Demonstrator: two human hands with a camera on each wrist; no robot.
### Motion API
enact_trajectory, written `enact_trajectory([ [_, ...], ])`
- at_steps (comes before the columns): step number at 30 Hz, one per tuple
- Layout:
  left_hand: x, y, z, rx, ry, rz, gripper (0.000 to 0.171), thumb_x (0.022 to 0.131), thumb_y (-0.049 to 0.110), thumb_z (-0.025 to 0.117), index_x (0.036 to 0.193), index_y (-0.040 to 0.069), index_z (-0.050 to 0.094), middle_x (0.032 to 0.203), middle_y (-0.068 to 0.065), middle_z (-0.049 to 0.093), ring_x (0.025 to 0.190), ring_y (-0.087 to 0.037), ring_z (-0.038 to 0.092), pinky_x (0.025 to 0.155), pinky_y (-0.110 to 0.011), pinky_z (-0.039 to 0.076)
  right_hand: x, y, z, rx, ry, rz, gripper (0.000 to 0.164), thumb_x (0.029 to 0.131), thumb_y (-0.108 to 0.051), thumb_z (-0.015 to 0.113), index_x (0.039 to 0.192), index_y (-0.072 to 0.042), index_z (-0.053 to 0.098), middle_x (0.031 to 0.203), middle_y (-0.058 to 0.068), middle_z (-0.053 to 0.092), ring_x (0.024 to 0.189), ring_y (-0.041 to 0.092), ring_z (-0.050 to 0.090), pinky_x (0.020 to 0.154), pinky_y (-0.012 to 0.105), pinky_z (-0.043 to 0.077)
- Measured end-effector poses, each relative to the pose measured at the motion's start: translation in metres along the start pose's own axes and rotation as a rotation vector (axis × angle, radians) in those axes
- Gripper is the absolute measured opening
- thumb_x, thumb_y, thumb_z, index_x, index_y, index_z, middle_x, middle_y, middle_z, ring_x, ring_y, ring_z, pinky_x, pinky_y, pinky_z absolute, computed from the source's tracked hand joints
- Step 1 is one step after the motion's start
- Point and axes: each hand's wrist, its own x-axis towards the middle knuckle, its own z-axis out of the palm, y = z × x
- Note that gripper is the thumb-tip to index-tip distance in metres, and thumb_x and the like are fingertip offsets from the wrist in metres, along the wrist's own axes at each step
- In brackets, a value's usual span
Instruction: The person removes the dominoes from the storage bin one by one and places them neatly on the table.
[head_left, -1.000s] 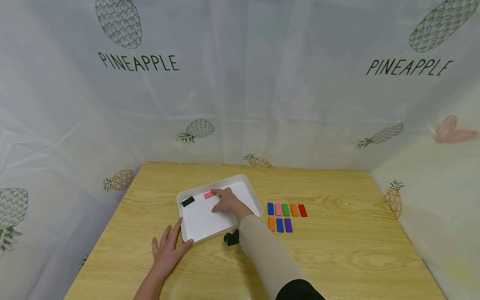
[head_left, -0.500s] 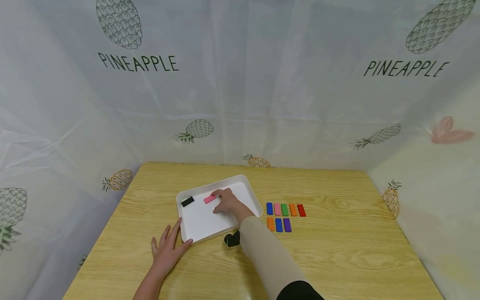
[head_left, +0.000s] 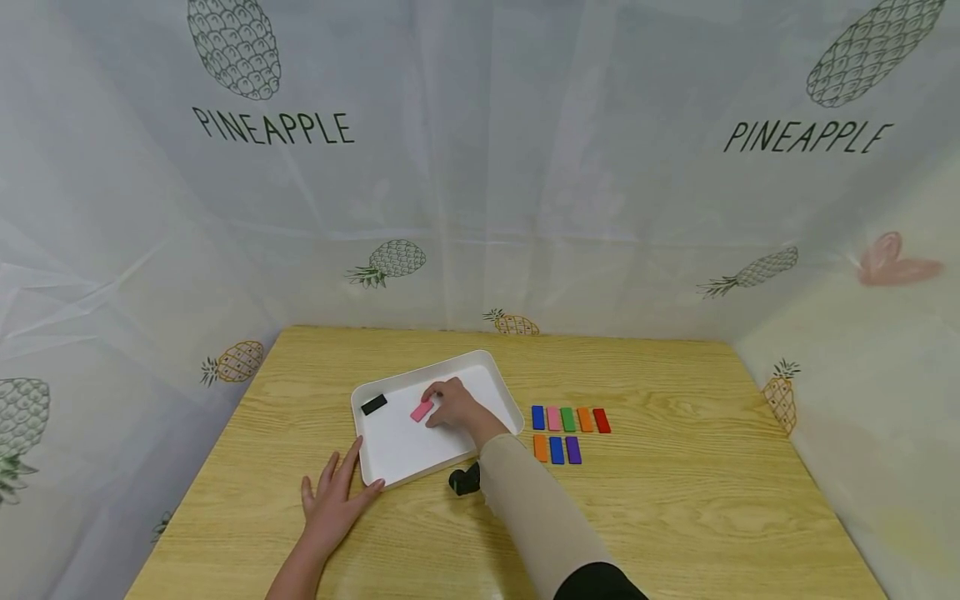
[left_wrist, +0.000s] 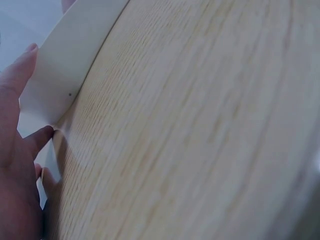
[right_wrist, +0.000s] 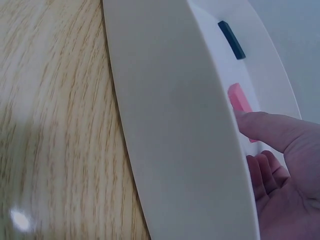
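A white tray [head_left: 408, 452] lies at a slant on the wooden table. Inside it my right hand [head_left: 456, 407] holds a pink block [head_left: 422, 411] between thumb and curled index finger, close over the tray floor. In the right wrist view, the thumb lies against the pink block [right_wrist: 240, 98] and the other fingers curl below. A black block [head_left: 374, 405] lies near the tray's far left corner. My left hand [head_left: 333, 507] rests at the tray's near left corner, fingers spread, with index finger and thumb touching its sides.
Right of the tray, several coloured blocks lie in two rows, among them a red block [head_left: 602, 421] and a purple block [head_left: 573, 450]. A black object [head_left: 463, 479] shows beside the right sleeve. A pineapple-print curtain [head_left: 600, 208] hangs behind the table.
The pink block has turned and shifted slightly right and toward me, away from the tray's far wall, with my right fingers on it. My left hand stays at the tray corner.
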Motion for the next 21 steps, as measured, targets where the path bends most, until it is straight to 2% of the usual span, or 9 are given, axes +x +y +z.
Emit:
enact_trajectory([
  [6,-0.0006,0.0014,-0.0008,-0.012,-0.004,-0.002,0.083,0.090,0.050,0.063,0.156,0.020,0.024,0.151,-0.023,0.035,0.142,-0.045,0.014,0.103,-0.069,-0.012,0.0006,0.0007,-0.0002,-0.015,0.002,-0.023,0.028,0.073,-0.006,0.086,0.088,-0.016,0.065,0.108,0.004,0.045,0.095,0.019,0.043,0.086,0.030,0.041],
  [13,0.0006,0.0019,-0.0014,-0.003,-0.003,-0.002,0.083,0.090,0.050,0.063,0.156,0.019,0.024,0.151,-0.024,0.035,0.142,-0.045,0.014,0.103,-0.069,-0.012,0.0025,0.0015,0.0012,-0.015,0.012,-0.020,0.030,0.072,-0.007,0.086,0.094,-0.018,0.070,0.109,0.005,0.047,0.095,0.018,0.044,0.088,0.030,0.042],
  [21,0.0004,-0.0009,0.0010,0.005,0.002,0.000,0.082,0.090,0.050,0.064,0.155,0.019,0.026,0.150,-0.023,0.036,0.142,-0.044,0.015,0.103,-0.069,-0.012,0.0031,0.0048,0.0040,-0.044,0.021,-0.028,0.020,0.074,-0.010,0.086,0.091,-0.016,0.076,0.113,0.007,0.049,0.100,0.018,0.046,0.091,0.030,0.042],
])
